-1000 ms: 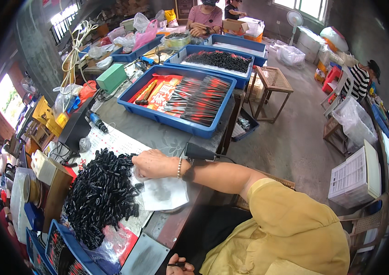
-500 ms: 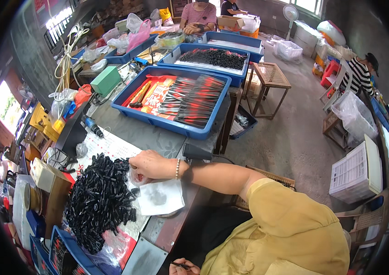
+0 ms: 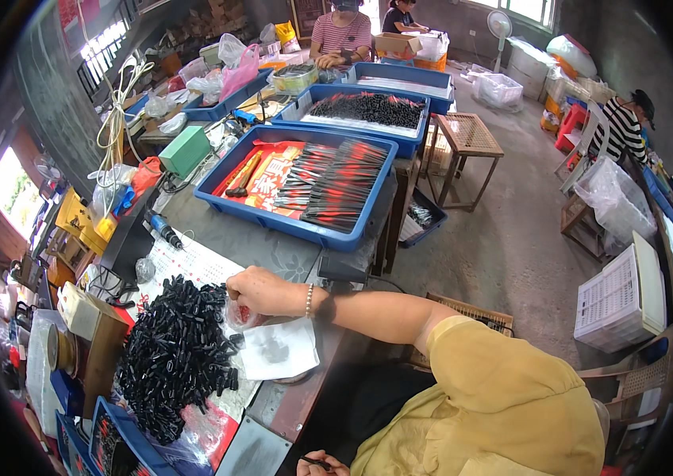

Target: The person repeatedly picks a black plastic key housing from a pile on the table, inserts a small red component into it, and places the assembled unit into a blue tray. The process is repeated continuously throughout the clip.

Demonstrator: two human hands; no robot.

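Observation:
My right hand (image 3: 255,291), a bead bracelet at its wrist, reaches across to the table. Its fingers are bent together and dip down at a small clear round tub (image 3: 240,313) with something reddish in it; what the fingertips pinch is hidden. Beside the tub lies a big heap of small glossy black plastic pieces (image 3: 174,357). A white paper sheet (image 3: 279,349) with a grey smudge sits just under my wrist. Low at the bottom edge, my left hand (image 3: 322,465) is closed around a small black piece (image 3: 319,460), partly cut off by the frame.
A blue tray (image 3: 336,238) holds rows of black-and-red slim tools and a hammer-like tool. More blue trays (image 3: 420,135) stand beyond. A blue-and-black power tool (image 3: 163,228) and a green box (image 3: 186,151) lie on the table. A stool (image 3: 471,135) stands right; other people sit farther off.
The view has shifted slightly. My right hand stays at the tub, and my left hand still holds the black piece at the bottom edge.

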